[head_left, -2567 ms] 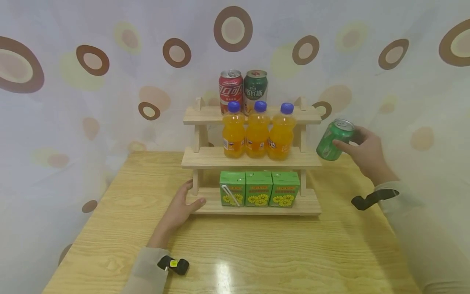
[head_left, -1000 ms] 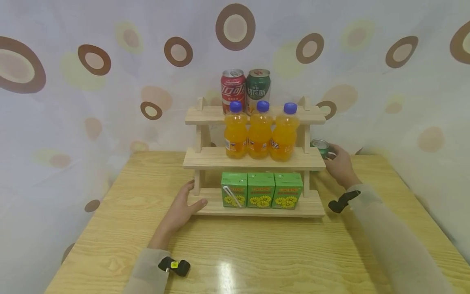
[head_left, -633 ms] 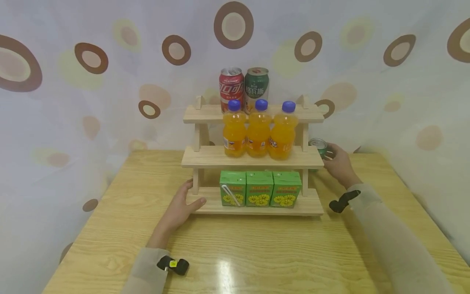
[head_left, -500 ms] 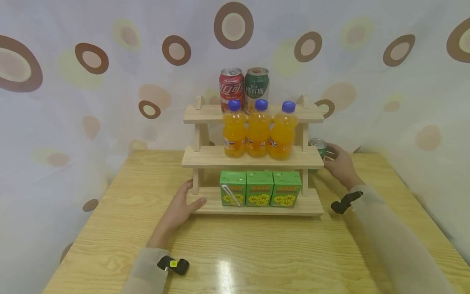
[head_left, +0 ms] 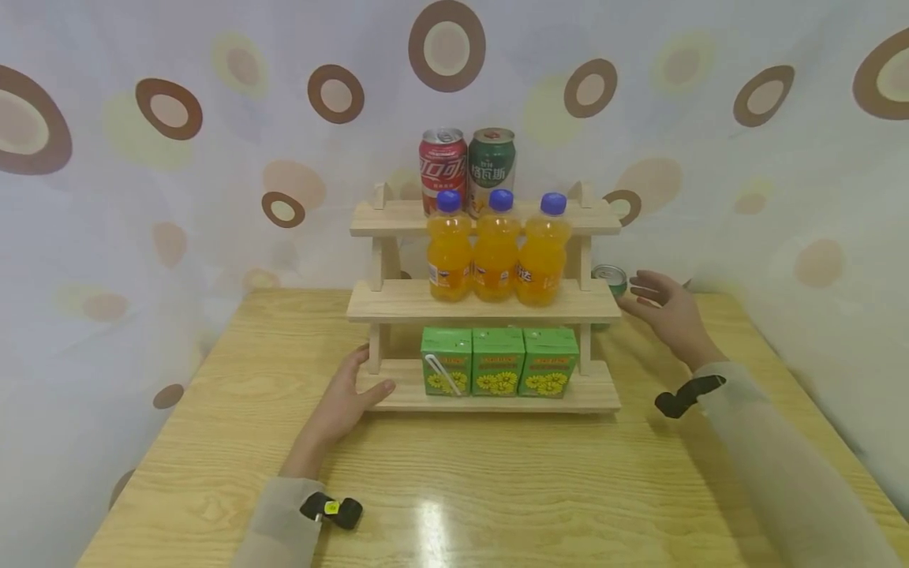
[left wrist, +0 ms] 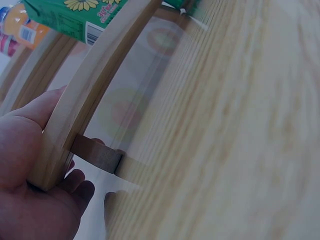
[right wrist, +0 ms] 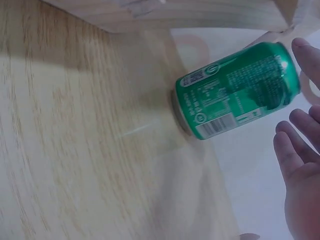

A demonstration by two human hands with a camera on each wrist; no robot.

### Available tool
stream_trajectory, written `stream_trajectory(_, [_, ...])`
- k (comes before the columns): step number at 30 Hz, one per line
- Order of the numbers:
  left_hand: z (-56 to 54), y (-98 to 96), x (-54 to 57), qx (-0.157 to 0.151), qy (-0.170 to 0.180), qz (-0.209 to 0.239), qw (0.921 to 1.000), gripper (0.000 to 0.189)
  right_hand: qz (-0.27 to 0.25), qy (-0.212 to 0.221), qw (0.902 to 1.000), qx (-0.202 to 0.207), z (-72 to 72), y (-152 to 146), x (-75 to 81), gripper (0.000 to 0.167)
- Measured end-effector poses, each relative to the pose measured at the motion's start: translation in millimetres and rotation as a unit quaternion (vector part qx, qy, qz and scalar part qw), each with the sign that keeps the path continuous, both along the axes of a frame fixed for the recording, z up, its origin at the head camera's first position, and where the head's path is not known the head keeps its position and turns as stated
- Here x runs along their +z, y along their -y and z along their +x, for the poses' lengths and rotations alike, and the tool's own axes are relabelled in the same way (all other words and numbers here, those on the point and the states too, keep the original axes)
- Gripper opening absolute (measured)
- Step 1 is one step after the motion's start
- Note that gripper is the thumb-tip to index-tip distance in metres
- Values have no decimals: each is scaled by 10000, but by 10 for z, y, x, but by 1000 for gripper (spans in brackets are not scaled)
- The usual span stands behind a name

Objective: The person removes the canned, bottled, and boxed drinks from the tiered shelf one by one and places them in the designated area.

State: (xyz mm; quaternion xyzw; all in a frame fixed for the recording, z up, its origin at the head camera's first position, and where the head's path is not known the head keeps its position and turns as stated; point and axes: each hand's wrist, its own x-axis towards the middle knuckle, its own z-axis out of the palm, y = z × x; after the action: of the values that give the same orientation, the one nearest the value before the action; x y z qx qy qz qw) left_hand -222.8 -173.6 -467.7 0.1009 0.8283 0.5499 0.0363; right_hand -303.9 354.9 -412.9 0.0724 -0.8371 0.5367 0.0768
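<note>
My left hand [head_left: 346, 401] holds the left end of the bottom board of a three-step wooden display rack [head_left: 383, 301]. In the left wrist view its thumb lies along the board and its fingers curl beneath. Behind the rack's right side a green drink can [right wrist: 235, 90] stands upright on the table; from the head, its lid [head_left: 609, 276] shows and the rack hides part of its body. My right hand [head_left: 671, 314] is just right of the can, fingers spread and relaxed, holding nothing. In the right wrist view its fingertips are near the can's top end.
On the top step stand a red cola can [head_left: 443, 170] and a dark green can [head_left: 491, 166]. Three orange soda bottles [head_left: 495, 256] fill the middle step, and three green juice cartons [head_left: 498, 363] the bottom one. A patterned curtain [head_left: 213, 181] hangs behind the wooden table [head_left: 497, 489].
My right hand carried the green can from the rack's right down behind it, then let go and drew back slightly right. My left hand has stayed on the rack.
</note>
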Motion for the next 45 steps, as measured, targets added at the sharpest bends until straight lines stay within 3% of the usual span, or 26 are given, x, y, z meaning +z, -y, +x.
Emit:
stream_trajectory(10, [6, 11, 6, -17, -2, -111, 9999, 76, 44, -337, 9994, -8, 58, -13, 119, 63])
stream_trajectory(21, [-12, 12, -6, -34, 2, -76, 10000, 74, -59, -885, 9961, 7, 154, 10, 362, 53])
stream_trajectory(35, [18, 1, 31, -85, 40, 2, 10000, 74, 51, -1079, 9936, 333, 253, 207, 715, 50])
stream_trajectory(45, [7, 12, 15, -42, 95, -25, 9999, 77, 217, -1277, 9911, 301, 211, 330, 912, 47])
